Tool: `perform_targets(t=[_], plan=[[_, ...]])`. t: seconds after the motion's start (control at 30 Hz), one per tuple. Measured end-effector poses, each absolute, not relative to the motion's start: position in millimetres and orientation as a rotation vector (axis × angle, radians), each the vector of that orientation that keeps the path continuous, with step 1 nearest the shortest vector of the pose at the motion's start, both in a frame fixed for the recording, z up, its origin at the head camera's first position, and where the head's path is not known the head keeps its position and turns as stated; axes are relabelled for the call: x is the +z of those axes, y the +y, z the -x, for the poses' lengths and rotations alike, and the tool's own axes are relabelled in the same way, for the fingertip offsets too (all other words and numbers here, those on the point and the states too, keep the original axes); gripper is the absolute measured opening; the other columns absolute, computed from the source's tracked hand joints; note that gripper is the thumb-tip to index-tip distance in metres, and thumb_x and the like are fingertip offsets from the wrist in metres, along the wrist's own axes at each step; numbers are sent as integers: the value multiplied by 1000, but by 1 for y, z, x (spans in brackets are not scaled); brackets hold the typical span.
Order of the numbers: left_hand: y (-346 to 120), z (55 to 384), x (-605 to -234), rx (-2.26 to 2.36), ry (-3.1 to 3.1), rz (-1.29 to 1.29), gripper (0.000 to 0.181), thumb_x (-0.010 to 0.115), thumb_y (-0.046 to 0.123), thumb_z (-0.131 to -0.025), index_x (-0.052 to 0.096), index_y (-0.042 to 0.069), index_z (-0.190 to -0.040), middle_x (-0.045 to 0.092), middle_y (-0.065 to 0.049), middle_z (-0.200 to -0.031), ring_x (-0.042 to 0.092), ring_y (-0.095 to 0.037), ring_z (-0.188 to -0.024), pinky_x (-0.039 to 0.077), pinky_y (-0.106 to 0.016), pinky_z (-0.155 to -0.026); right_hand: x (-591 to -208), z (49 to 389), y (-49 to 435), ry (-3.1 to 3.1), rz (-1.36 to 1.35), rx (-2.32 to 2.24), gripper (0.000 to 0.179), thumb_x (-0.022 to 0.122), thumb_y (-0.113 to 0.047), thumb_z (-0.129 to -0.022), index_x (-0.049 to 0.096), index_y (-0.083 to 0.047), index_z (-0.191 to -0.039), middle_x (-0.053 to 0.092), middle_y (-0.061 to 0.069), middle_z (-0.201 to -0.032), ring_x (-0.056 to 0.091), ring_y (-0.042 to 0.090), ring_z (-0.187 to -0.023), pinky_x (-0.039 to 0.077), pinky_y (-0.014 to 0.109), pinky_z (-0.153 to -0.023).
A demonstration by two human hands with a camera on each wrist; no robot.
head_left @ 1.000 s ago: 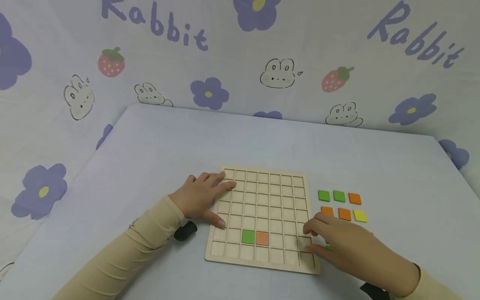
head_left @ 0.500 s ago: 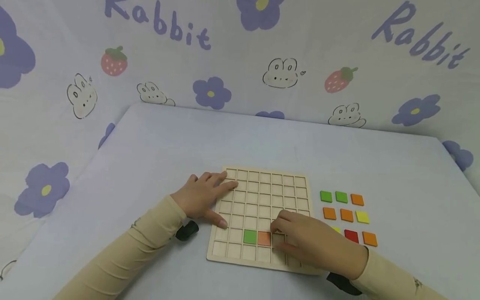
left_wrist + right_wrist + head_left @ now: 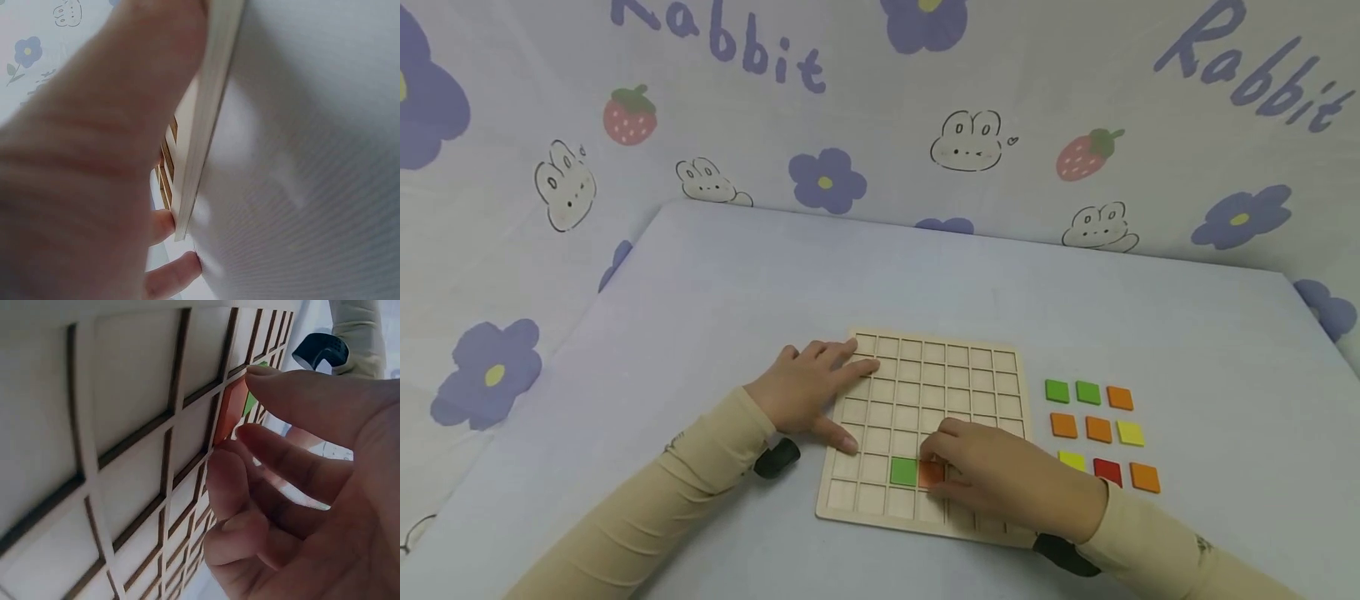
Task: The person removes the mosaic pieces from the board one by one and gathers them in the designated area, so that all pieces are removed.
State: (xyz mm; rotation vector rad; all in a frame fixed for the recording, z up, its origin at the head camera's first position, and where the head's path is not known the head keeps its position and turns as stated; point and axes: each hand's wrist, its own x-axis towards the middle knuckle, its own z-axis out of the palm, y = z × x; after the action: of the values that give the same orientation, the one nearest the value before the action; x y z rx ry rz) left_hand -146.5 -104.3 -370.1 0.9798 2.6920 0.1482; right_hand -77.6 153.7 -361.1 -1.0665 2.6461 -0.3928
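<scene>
A pale wooden grid board (image 3: 934, 372) lies on the table. In one of its lower cells sits a green tile (image 3: 903, 472), with an orange-red tile (image 3: 930, 473) directly to its right. My right hand (image 3: 1007, 477) reaches over the board and pinches the orange-red tile (image 3: 231, 412) between thumb and index finger, right at its cell; the other fingers are curled beneath in the right wrist view. My left hand (image 3: 797, 393) rests on the board's left edge with fingers spread, its thumb (image 3: 844, 442) and fingertips on the rim. The left wrist view shows the board's side edge (image 3: 206, 125) close by the hand.
Right of the board lie loose tiles: green (image 3: 1057, 391), orange (image 3: 1098, 429), yellow (image 3: 1130, 433) and red (image 3: 1107, 471), set out in rows. Dark wrist straps (image 3: 777, 458) sit on both wrists. A patterned curtain (image 3: 880, 108) hangs behind the table.
My right hand has moved left from the board's right edge, across the lower cells, to the orange-red tile. My left hand has stayed on the left edge.
</scene>
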Motion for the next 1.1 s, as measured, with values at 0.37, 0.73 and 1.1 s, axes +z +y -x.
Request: perform_targets(t=[0.37,0.73,1.1], plan=[[-104,147,-371,171,2673,-975,103,69,67,-69,27,22,-152,22,-15,-157,32,-37,-137,34,-62,-97,-365,76,150,2678,1006,-394,30,73,-30,-85,63,-15,-109,53,-9,-93,49,1,-72,47,21,-66],[-104,146,-369,195,2663,-963,103,70,66,-69,27,22,-152,21,-15,-157,30,-37,-138,32,-63,-98,-365,72,145,2711,941,-321,29,73,-34,-84,62,-18,-105,52,-11,-92,49,3,-75,47,22,-67],[-104,147,-369,173,2679,-969,103,69,67,-69,28,23,-151,23,-15,-157,31,-36,-138,33,-62,-97,-365,71,143,2773,977,-330,21,70,-30,-86,62,-17,-101,54,-11,-90,48,2,-71,46,20,-65]])
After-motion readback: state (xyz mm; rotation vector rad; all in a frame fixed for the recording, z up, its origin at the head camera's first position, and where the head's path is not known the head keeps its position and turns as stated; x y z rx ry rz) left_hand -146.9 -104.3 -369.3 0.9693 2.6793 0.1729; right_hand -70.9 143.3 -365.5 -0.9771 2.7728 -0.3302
